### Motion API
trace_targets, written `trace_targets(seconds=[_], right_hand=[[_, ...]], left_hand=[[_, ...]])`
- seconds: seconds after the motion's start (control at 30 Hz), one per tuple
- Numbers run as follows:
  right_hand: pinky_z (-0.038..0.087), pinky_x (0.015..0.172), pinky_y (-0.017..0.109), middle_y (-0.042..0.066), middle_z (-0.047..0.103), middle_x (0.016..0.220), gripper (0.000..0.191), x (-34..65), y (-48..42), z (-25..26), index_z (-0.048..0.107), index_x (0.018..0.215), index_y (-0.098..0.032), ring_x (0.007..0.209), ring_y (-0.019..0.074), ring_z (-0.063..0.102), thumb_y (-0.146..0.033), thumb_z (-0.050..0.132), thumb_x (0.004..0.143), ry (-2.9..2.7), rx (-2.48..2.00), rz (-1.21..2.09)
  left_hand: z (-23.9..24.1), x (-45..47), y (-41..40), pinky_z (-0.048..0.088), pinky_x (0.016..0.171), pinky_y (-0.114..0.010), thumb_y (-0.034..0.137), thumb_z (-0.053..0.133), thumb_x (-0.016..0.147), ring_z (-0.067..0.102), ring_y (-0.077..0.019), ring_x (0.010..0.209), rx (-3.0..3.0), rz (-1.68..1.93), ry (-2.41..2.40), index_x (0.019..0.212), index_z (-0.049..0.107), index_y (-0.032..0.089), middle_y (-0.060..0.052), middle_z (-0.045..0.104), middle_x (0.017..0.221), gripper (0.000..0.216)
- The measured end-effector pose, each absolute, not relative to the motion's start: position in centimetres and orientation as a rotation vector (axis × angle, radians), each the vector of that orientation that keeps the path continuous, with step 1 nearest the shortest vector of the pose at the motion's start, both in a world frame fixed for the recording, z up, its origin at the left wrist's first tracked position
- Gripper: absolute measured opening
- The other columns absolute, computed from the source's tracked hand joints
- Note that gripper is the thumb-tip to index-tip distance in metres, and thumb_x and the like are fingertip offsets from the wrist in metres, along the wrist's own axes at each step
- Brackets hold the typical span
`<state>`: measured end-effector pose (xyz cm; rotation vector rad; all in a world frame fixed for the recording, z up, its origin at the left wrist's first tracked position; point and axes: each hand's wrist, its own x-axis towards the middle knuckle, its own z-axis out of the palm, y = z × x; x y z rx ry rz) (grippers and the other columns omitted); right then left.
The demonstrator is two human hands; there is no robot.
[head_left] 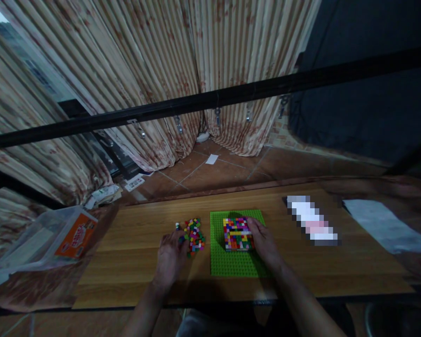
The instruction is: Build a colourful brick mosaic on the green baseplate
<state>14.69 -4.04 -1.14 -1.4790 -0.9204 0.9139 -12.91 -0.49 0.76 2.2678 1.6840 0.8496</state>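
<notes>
A bright green baseplate (236, 264) lies on the wooden table (133, 252) in front of me. A block of small multicoloured bricks (235, 232) is built on its far half. My right hand (264, 242) rests on the right side of that block, fingers curled against the bricks. My left hand (170, 258) lies on the table to the left of the plate, its fingertips at a loose pile of small coloured bricks (194, 235). Whether a brick sits between those fingers is too small to tell.
A clear plastic box with an orange label (52, 238) stands at the table's left end. A blurred white strip (312, 220) and a pale sheet (384, 224) lie to the right. A black bar (210, 100) crosses the view; curtains hang behind.
</notes>
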Motion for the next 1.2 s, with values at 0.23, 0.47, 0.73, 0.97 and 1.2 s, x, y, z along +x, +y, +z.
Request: trace_targets(seconds=[0.23, 0.47, 0.73, 0.97, 1.2], right_hand=[[0.049, 0.083, 0.035, 0.008, 0.073, 0.096, 0.052, 14.7, -4.0, -1.0, 0.072, 0.099, -0.020, 0.091, 0.0240, 0.066, -0.063, 0.048, 0.083, -0.923, -1.481, 0.923], [0.045, 0.094, 0.040, 0.010, 0.067, 0.111, 0.041, 13.3, -5.2, 0.6, 0.067, 0.108, -0.018, 0.105, 0.0248, 0.060, -0.050, 0.059, 0.083, -0.953, -1.490, 0.592], [0.046, 0.078, 0.030, 0.002, 0.068, 0.087, 0.016, 7.8, -9.7, 4.3, 0.071, 0.094, -0.025, 0.085, 0.0183, 0.060, -0.031, 0.069, 0.079, -1.172, -1.340, 0.827], [0.042, 0.060, 0.023, -0.003, 0.059, 0.066, 0.016, 6.4, -9.9, 4.0, 0.068, 0.074, -0.021, 0.064, 0.0122, 0.052, -0.037, 0.072, 0.075, -0.860, -1.133, 1.160], [0.044, 0.062, 0.024, -0.002, 0.065, 0.065, 0.019, 6.1, -10.2, 3.8, 0.070, 0.072, -0.021, 0.063, 0.0127, 0.057, -0.039, 0.074, 0.074, -0.775, -1.018, 1.253]], left_hand=[[1.4, -12.5, -0.5, 0.055, 0.068, -0.032, 0.027, 0.051, 0.082, 0.069, -0.0204, 0.074, 2.045, 0.937, 1.644, 0.090, 0.063, 0.020, -0.005, 0.073, 0.086, 0.016], [3.6, -10.2, -2.2, 0.056, 0.073, -0.031, 0.034, 0.062, 0.078, 0.070, -0.0205, 0.078, 1.571, 1.019, 1.361, 0.087, 0.069, 0.018, -0.004, 0.075, 0.082, 0.019], [4.7, -7.5, -4.4, 0.054, 0.064, -0.026, 0.034, 0.071, 0.070, 0.066, -0.0176, 0.069, 1.441, 0.936, 1.168, 0.081, 0.074, 0.020, -0.002, 0.072, 0.073, 0.018], [5.3, -7.2, -5.2, 0.052, 0.065, -0.024, 0.034, 0.076, 0.065, 0.063, -0.0163, 0.068, 1.276, 0.886, 1.142, 0.077, 0.072, 0.019, -0.001, 0.070, 0.070, 0.019], [4.7, -7.6, -5.5, 0.051, 0.062, -0.025, 0.032, 0.075, 0.065, 0.062, -0.0154, 0.063, 1.233, 0.824, 1.114, 0.074, 0.070, 0.018, 0.000, 0.068, 0.066, 0.017]])
